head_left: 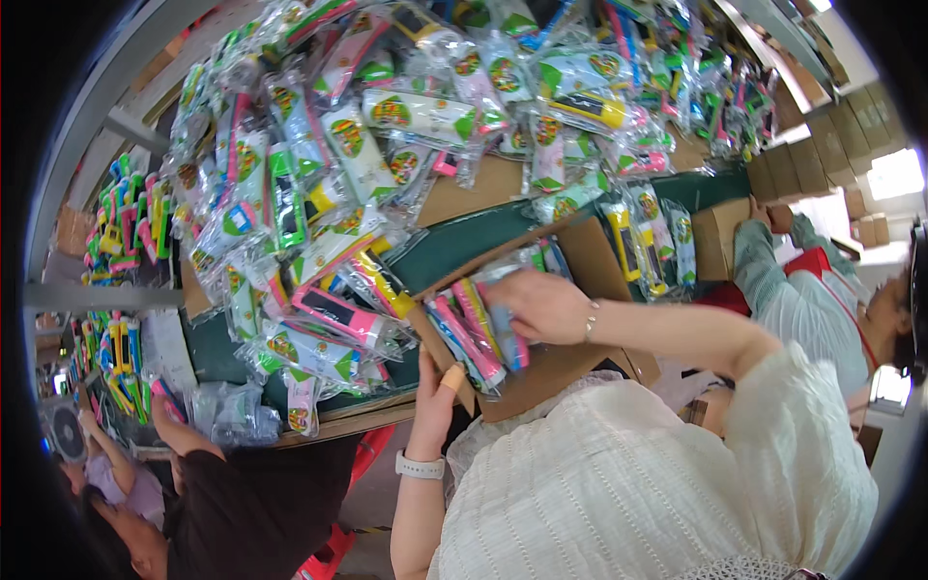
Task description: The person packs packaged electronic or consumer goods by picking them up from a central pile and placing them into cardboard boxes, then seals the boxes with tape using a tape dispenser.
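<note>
An open cardboard box (592, 259) sits at the table's near edge, with several plastic-bagged, bright-coloured items (462, 333) standing side by side in it. My left hand (434, 391) grips the box's left near corner; its thumb, with a tan wrap round it, lies along the wall. Reaching in from the right, my right hand (541, 304) has its fingers bent down over a light blue and pink bagged item (509, 338) among the others. The fingertips are partly hidden by the hand and the bags.
A large heap of similar bagged items (387, 116) covers the table beyond and left of the box. Several more bags (646, 242) lie right of it. Another cardboard box (720, 237) stands near a co-worker at the right (793, 290). A person in dark clothes (251, 512) works at the left.
</note>
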The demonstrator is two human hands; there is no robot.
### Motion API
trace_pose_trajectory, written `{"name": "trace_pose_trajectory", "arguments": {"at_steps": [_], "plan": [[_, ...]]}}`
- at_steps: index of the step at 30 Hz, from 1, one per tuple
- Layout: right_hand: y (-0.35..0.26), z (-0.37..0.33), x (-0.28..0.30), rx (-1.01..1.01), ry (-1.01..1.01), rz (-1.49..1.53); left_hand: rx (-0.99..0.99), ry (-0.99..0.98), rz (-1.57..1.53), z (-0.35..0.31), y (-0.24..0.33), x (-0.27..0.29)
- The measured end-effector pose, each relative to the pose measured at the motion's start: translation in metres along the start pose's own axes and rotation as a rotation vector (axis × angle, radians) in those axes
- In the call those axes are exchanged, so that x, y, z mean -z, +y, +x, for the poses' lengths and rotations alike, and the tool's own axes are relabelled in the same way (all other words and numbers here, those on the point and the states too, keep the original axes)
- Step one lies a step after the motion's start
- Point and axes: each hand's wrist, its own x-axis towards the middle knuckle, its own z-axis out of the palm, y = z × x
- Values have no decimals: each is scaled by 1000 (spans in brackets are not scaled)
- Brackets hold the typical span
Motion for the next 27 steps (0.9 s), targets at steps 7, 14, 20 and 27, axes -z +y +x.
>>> {"name": "trace_pose_trajectory", "arguments": {"at_steps": [7, 14, 20, 27], "plan": [[-18, -16, -34, -1182, 575, 861, 46, -53, -7, 1, 2, 4], [-6, -17, -10, -1697, 423, 1369, 68, -85, -49, 5, -7, 24], [-22, 18, -42, -1154, 63, 638, 142, -126, -60, 10, 1, 23], [-35, 41, 5, -1201, -232, 518, 157, -119, -62, 9, -3, 33]]}}
